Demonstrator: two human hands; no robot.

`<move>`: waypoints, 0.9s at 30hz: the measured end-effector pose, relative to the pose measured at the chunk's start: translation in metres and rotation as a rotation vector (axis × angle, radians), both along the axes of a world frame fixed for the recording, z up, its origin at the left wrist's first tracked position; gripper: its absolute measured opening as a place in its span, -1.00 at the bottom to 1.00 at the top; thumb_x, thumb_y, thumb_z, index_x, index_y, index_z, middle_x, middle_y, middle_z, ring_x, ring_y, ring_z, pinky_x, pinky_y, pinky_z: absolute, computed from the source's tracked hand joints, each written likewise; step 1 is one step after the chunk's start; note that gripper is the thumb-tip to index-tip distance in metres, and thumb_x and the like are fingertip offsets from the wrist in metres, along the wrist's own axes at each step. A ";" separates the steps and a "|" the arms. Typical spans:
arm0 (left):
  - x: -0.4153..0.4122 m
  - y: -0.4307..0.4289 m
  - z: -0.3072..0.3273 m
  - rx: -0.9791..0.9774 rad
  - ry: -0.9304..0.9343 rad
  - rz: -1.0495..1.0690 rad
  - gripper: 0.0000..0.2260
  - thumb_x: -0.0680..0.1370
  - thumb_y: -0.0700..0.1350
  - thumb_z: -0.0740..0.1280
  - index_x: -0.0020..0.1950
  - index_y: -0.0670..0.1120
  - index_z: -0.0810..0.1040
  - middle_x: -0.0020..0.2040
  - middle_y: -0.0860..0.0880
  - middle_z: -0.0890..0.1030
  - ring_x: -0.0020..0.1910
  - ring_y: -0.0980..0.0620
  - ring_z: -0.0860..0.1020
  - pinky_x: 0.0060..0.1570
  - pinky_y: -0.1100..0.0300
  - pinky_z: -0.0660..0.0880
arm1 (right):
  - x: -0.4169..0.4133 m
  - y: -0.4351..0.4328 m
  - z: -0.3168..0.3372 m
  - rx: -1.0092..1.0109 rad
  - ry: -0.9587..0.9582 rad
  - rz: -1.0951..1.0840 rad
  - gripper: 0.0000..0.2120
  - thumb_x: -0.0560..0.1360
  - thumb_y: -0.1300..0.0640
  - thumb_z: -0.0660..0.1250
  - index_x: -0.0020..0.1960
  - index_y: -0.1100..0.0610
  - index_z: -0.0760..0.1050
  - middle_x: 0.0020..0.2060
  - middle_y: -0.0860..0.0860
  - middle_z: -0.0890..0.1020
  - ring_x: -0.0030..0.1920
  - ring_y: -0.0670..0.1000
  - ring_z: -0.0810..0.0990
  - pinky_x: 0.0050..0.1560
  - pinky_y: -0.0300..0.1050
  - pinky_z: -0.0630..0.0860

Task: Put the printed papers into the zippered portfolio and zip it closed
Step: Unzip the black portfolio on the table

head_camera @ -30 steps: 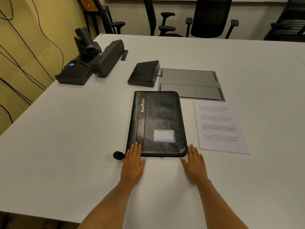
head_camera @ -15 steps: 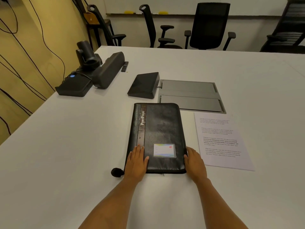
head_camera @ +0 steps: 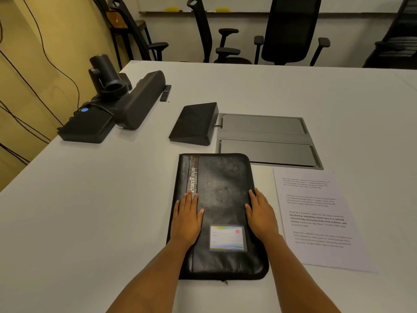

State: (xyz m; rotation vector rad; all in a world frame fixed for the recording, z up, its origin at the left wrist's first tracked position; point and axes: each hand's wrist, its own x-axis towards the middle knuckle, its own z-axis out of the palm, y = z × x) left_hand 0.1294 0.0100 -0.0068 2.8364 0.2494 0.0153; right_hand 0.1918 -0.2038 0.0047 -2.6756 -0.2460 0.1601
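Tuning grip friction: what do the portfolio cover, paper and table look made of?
Portfolio: black leather or leatherette, semi-gloss, with a creased grain and soft highlights. Real or faux, cannot tell.
Paper: plain white printer sheet, matte, lying flat.
Table: probably white laminate or painted board; smooth, matte, no grain.

Both flat palms, left hand [head_camera: 186, 220] and right hand [head_camera: 261, 216], on the closed black portfolio [head_camera: 222, 190] beside the printed papers [head_camera: 316, 218].

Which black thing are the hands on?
The portfolio: the left hand and right hand rest on it. The wedge, bar and box behind it are untouched.
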 end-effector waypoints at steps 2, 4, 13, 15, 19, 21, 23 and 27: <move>0.019 0.004 0.000 -0.001 -0.009 0.011 -0.11 0.38 0.31 -0.57 0.52 -0.09 0.05 0.54 -0.09 0.10 0.53 -0.03 0.04 0.45 0.10 -0.18 | 0.016 0.006 -0.002 0.002 -0.021 -0.003 -0.51 0.62 0.01 0.03 0.50 0.12 0.05 0.51 0.08 0.12 0.50 0.09 0.11 0.47 -0.03 0.10; 0.040 0.009 0.001 -0.005 -0.026 0.033 -0.20 0.45 0.30 -0.46 0.52 -0.09 0.07 0.54 -0.09 0.12 0.53 -0.03 0.06 0.46 0.09 -0.16 | 0.033 0.013 -0.005 0.004 -0.037 0.006 -0.50 0.62 0.00 0.01 0.50 0.11 0.03 0.51 0.07 0.10 0.51 0.07 0.07 0.48 -0.05 0.04; 0.123 0.040 -0.003 -0.097 -0.030 0.117 -0.49 0.63 0.09 -0.04 0.53 -0.07 -0.03 0.56 -0.06 -0.02 0.54 0.00 -0.07 0.49 0.10 -0.16 | 0.108 0.049 -0.013 -0.030 -0.092 0.066 -0.51 0.63 0.00 -0.05 0.52 0.11 -0.02 0.53 0.03 0.04 0.53 0.01 -0.05 0.48 -0.11 -0.14; 0.134 0.045 -0.003 -0.119 -0.036 0.110 -0.48 0.63 0.08 0.00 0.53 -0.06 -0.04 0.56 -0.05 -0.03 0.54 0.00 -0.07 0.49 0.09 -0.14 | 0.124 0.053 -0.015 -0.030 -0.099 0.068 -0.51 0.63 -0.01 -0.07 0.51 0.10 -0.01 0.52 0.03 0.05 0.53 0.01 -0.04 0.48 -0.10 -0.15; 0.155 0.054 -0.003 -0.159 -0.054 0.111 -0.47 0.62 0.08 0.02 0.53 -0.06 -0.04 0.56 -0.03 -0.04 0.54 0.01 -0.07 0.50 0.05 -0.04 | 0.148 0.058 -0.013 -0.041 -0.089 0.099 -0.51 0.63 -0.02 -0.08 0.52 0.09 -0.03 0.53 0.03 0.04 0.53 0.02 -0.05 0.49 -0.06 -0.11; 0.161 0.057 -0.004 -0.163 -0.042 0.101 -0.47 0.62 0.09 0.01 0.53 -0.04 -0.05 0.56 -0.02 -0.03 0.54 0.02 -0.08 0.50 0.04 -0.01 | 0.151 0.058 -0.012 -0.030 -0.080 0.102 -0.51 0.63 -0.01 -0.05 0.51 0.09 -0.01 0.52 0.03 0.08 0.52 0.03 -0.02 0.49 -0.04 -0.06; 0.162 0.057 -0.005 -0.169 -0.045 0.098 -0.48 0.62 0.09 0.01 0.53 -0.05 -0.02 0.56 -0.02 0.03 0.54 0.02 -0.04 0.49 0.05 0.02 | 0.150 0.058 -0.013 -0.011 -0.108 0.086 -0.53 0.62 0.01 -0.02 0.50 0.10 0.06 0.50 0.05 0.17 0.51 0.05 0.05 0.48 -0.02 0.01; 0.160 0.054 -0.003 -0.199 -0.082 0.121 -0.49 0.62 0.09 0.03 0.52 -0.08 0.09 0.53 -0.07 0.14 0.52 -0.02 0.07 0.47 0.03 0.11 | 0.147 0.060 -0.013 0.034 -0.194 0.034 -0.58 0.61 0.05 0.06 0.42 0.16 0.25 0.38 0.11 0.37 0.42 0.11 0.26 0.40 0.01 0.20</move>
